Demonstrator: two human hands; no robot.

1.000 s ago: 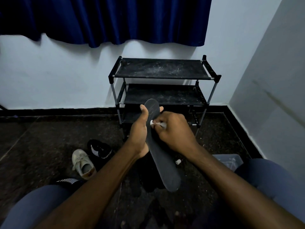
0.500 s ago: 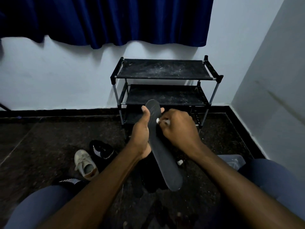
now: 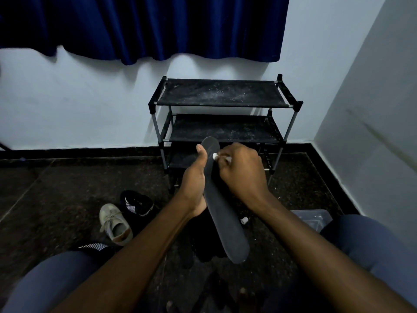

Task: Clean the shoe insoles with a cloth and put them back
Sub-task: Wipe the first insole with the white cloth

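My left hand grips a long dark grey insole by its left edge, thumb up along it, holding it tilted with the toe end toward the shoe rack. My right hand pinches a small white cloth wad and presses it on the insole's upper part. A beige shoe and a black shoe with white stripes lie on the floor to the left. Another striped black shoe shows by my left knee.
A black three-tier shoe rack stands against the white wall ahead. A clear plastic box sits by my right knee, a small white cap near it. Dark cloth-like shapes lie on the floor under the insole. The floor is dark stone.
My right hand with the white cloth has slid slightly up the insole toward its toe end. My left hand keeps the same grip.
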